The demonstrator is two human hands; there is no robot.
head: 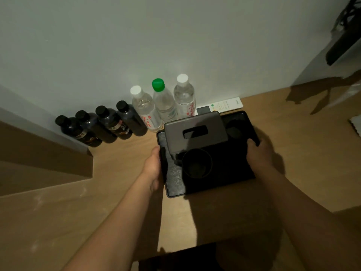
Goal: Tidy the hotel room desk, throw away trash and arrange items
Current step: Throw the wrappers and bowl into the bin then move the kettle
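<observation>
Tray sits gripped at both edges by left hand and right hand. Bottles already line the far wall; final tray placement seems left.

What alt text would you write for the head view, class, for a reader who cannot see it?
Two hands, left and right, grip a black tray on a wooden desk; it carries a grey tissue box and dark cup. Seven bottles line the wall behind.
</observation>
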